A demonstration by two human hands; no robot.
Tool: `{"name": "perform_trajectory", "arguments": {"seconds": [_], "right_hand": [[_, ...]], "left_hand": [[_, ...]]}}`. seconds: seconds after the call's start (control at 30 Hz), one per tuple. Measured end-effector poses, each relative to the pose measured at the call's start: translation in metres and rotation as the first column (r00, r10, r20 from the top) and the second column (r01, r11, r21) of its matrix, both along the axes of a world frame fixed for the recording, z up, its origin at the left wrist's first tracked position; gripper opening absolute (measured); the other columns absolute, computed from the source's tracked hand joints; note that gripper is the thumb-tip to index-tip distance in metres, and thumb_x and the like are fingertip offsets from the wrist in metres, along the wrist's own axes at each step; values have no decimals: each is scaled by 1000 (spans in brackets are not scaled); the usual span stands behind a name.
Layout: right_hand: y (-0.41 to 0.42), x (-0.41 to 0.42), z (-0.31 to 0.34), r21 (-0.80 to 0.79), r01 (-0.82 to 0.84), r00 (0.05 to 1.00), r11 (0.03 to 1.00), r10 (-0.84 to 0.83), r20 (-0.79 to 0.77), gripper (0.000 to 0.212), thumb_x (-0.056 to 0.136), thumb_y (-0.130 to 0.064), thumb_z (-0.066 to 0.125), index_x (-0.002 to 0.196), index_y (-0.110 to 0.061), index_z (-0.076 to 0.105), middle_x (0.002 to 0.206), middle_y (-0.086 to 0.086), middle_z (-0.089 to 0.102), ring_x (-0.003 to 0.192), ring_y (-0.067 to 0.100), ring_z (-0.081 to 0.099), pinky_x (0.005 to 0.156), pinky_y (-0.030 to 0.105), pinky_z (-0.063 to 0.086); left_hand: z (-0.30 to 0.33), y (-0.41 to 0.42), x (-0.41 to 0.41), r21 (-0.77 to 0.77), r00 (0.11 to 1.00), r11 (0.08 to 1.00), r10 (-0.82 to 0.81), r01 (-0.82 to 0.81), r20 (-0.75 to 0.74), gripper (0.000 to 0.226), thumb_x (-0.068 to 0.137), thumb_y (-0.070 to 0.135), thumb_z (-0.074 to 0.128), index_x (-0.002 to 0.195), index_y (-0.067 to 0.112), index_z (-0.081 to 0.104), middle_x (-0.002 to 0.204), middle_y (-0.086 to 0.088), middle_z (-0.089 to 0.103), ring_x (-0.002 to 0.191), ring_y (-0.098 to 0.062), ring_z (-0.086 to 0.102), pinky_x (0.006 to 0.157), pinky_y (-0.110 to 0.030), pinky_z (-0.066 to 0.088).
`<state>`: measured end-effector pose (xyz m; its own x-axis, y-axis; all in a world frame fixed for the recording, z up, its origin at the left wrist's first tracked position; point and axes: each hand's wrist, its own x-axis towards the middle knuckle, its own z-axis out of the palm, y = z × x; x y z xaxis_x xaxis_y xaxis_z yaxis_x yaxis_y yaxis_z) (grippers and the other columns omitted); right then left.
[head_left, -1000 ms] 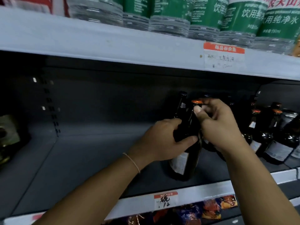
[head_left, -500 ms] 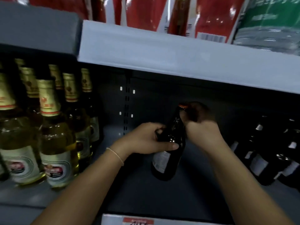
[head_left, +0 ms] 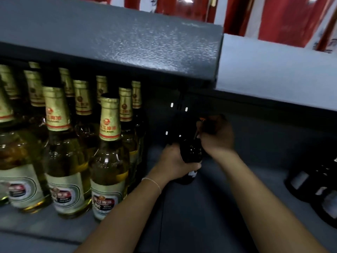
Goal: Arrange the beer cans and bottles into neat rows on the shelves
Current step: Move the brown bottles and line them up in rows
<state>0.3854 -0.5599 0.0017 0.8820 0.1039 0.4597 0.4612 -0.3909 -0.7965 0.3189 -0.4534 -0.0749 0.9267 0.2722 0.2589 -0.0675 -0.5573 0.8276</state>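
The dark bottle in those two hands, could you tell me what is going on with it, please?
A person is stocking a shop shelf. The left hand grips the body of a dark bottle, and the right hand holds its neck near the cap, deep on the shelf. Rows of gold-necked beer bottles stand to the left; a few more dark bottles stand at the right edge, with open shelf between.

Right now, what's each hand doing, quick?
Left hand: grips the dark bottle around its body.
Right hand: grips the same bottle's neck, near the cap.
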Motion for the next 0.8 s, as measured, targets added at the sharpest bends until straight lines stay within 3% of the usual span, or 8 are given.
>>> {"name": "perform_trajectory", "arguments": {"seconds": [0.07, 0.17, 0.27, 0.4, 0.53, 0.6, 0.7, 0.8], "right_hand": [[5, 3, -2, 5, 27, 1000, 1000, -27, -11, 20, 83, -28, 73, 94, -27, 56, 88, -10, 64, 92, 12, 64, 81, 24, 49], [10, 6, -7, 32, 32, 999, 999, -33, 1, 21, 81, -28, 75, 92, -28, 57, 86, -11, 67, 94, 14, 68, 88, 35, 54], [10, 4, -7, 6, 69, 997, 998, -69, 36, 21, 83, -31, 75, 94, -24, 59, 83, -10, 65, 91, 12, 66, 85, 28, 52], [9, -1, -7, -17, 120, 988, 993, -118, 103, 28, 80, -39, 77, 80, -29, 51, 69, -17, 56, 75, 7, 57, 72, 19, 42], [5, 2, -11, -4, 86, 988, 996, -85, 131, 31, 76, -45, 80, 81, -29, 54, 72, -15, 59, 66, 1, 55, 68, 18, 41], [0, 8, -17, 18, 7, 999, 1000, -8, 53, 29, 76, -42, 80, 88, -25, 59, 75, -14, 61, 66, -3, 56, 66, 15, 43], [-12, 14, -35, 127, -203, 974, 971, 214, -78, 13, 84, -22, 75, 92, -23, 66, 84, -4, 69, 66, -3, 61, 69, 19, 49], [-30, 12, -61, 88, -361, 912, 928, 371, -173, 29, 89, -3, 67, 109, -23, 63, 100, -4, 71, 80, -5, 66, 77, 19, 51]], "left_hand": [[-8, 3, 5, 19, 998, 998, 55, -56, 17, 60, 49, 62, 71, 94, 22, 69, 94, 6, 70, 94, -14, 66, 85, -39, 55], [-15, 2, 8, 9, 996, 996, 86, -87, 13, 66, 48, 65, 67, 95, 20, 64, 95, 5, 69, 93, -16, 64, 88, -41, 53], [-19, -2, 7, -48, 994, 993, 107, -107, 6, 52, 48, 56, 69, 91, 30, 60, 93, 11, 69, 95, -14, 63, 88, -38, 53], [-28, -3, 7, -96, 984, 982, 167, -161, 67, 69, 54, 44, 84, 114, 24, 56, 111, 5, 63, 105, -11, 58, 88, -27, 50], [-31, -2, 6, -239, 989, 963, 140, -126, 45, 64, 60, 25, 89, 113, 30, 53, 99, 18, 64, 97, -3, 63, 78, -11, 46], [-33, -2, 6, -254, 990, 959, 136, -122, 38, 59, 63, 23, 88, 109, 31, 52, 95, 21, 64, 95, -1, 64, 81, -15, 50], [-37, 0, 6, -237, 993, 966, 114, -104, 30, 49, 71, 20, 82, 109, 27, 53, 100, 16, 66, 97, -4, 65, 86, -22, 52], [-38, 0, 8, -163, 995, 982, 100, -95, 25, 38, 80, 18, 73, 113, 20, 56, 107, 4, 67, 101, -11, 64, 85, -19, 49]]}}
